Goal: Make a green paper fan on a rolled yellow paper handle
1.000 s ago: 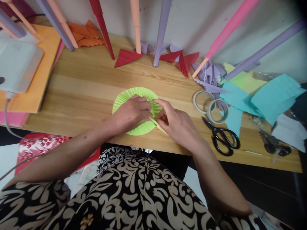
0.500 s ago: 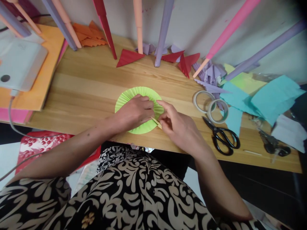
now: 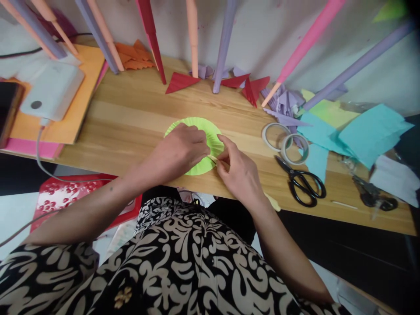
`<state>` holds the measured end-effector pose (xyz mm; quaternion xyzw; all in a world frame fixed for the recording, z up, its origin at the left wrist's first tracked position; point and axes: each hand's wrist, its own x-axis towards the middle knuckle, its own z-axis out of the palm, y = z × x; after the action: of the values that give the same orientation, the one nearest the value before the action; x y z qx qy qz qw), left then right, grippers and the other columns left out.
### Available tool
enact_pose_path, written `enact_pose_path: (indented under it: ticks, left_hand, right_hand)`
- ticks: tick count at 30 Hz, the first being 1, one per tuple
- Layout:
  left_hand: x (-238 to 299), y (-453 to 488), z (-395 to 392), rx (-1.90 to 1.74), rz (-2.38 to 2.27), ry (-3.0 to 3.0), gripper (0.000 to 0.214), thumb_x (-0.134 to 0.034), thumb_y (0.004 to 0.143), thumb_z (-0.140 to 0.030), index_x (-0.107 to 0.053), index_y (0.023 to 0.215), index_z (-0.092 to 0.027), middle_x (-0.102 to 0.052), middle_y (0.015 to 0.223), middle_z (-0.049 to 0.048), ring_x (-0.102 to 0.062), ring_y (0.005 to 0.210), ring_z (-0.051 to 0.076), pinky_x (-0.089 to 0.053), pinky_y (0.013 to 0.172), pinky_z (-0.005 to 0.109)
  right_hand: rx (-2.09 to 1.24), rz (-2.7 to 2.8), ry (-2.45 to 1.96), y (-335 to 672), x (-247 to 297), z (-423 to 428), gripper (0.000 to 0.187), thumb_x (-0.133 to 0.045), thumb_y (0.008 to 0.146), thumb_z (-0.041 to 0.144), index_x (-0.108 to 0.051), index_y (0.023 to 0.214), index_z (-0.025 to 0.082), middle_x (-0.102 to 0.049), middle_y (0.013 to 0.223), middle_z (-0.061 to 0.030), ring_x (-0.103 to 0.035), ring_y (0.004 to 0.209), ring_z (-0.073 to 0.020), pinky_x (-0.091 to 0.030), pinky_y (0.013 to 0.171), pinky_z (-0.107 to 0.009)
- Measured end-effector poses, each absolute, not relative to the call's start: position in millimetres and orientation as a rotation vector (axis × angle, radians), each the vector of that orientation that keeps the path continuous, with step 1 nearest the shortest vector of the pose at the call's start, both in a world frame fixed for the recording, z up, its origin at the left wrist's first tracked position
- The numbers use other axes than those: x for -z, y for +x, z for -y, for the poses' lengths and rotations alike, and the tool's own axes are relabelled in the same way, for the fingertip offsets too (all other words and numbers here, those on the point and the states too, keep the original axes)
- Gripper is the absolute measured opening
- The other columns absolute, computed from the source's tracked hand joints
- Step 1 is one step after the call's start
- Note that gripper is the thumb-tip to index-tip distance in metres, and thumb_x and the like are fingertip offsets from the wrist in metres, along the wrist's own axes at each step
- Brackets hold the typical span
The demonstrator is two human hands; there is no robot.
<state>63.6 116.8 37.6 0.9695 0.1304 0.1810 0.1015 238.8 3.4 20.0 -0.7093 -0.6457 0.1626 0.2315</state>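
Note:
A round lime-green pleated paper fan lies flat on the wooden table, near its front edge. My left hand rests on the fan's middle with the fingers curled down, pressing it. My right hand sits at the fan's right side, thumb and fingers pinched on a thin pale yellow strip that touches the fan. A pale yellow piece shows past my right wrist at the table's edge.
Two tape rolls and black scissors lie right of my hands. Turquoise paper, purple and red folded pieces and rolled paper sticks line the back. A white device on orange paper sits far left.
The camera view has shifted, so the table appears further right. My right hand drew closer to the fan, and less of the yellow strip shows between the hands.

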Motion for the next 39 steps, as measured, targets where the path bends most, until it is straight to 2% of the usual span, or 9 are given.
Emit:
enact_pose_path:
  ticks: [4,11,19,33,39]
  left_hand:
    - [-29.0,63.1,-102.4,-0.461,-0.406,3.020,0.036,-0.045,0.101,-0.020,-0.061,0.069,-0.016,-0.061,0.074,0.0045,-0.051,0.072,0.018,-0.033,0.066,0.035]
    - [-13.4,72.6,-99.0,-0.529,-0.439,3.164,0.032,-0.045,0.100,-0.016,-0.065,0.074,-0.015,-0.064,0.074,0.0054,-0.055,0.072,0.019,-0.031,0.065,0.035]
    - [-21.3,80.7,-100.5,-0.359,-0.326,3.311,0.029,-0.046,0.096,-0.008,-0.065,0.075,-0.014,-0.067,0.074,0.0057,-0.059,0.076,0.020,-0.034,0.069,0.036]
    - [-26.8,86.7,-96.8,-0.237,-0.253,3.352,0.024,-0.051,0.094,-0.007,-0.068,0.077,-0.013,-0.069,0.074,0.0066,-0.060,0.075,0.020,-0.034,0.071,0.036]
    - [-22.4,85.0,-100.7,-0.331,-0.181,3.340,0.027,-0.048,0.096,-0.007,-0.065,0.077,-0.014,-0.069,0.074,0.0060,-0.060,0.074,0.019,-0.034,0.070,0.036]
  right_hand:
    - [-0.445,1.785,-1.938,238.7,-20.0,-3.3,0.065,-0.051,0.085,0.013,-0.041,0.148,0.023,-0.075,0.096,-0.0046,-0.067,0.085,-0.0233,-0.051,0.075,-0.035]
    - [-0.425,1.791,-1.915,238.9,-17.9,-3.6,0.063,-0.049,0.086,0.014,-0.041,0.148,0.023,-0.075,0.097,-0.0053,-0.068,0.087,-0.0240,-0.050,0.076,-0.036]
    - [-0.416,1.803,-1.898,239.9,-13.8,-3.6,0.063,-0.049,0.087,0.016,-0.039,0.149,0.020,-0.074,0.100,-0.0063,-0.068,0.089,-0.0242,-0.050,0.077,-0.036]
    - [-0.388,1.804,-1.877,240.4,-11.4,-3.9,0.062,-0.049,0.086,0.016,-0.041,0.148,0.021,-0.075,0.100,-0.0072,-0.068,0.089,-0.0256,-0.050,0.076,-0.037]
    - [-0.389,1.799,-1.877,240.5,-10.9,-4.1,0.063,-0.050,0.086,0.016,-0.041,0.148,0.020,-0.075,0.098,-0.0069,-0.068,0.088,-0.0257,-0.050,0.076,-0.037]
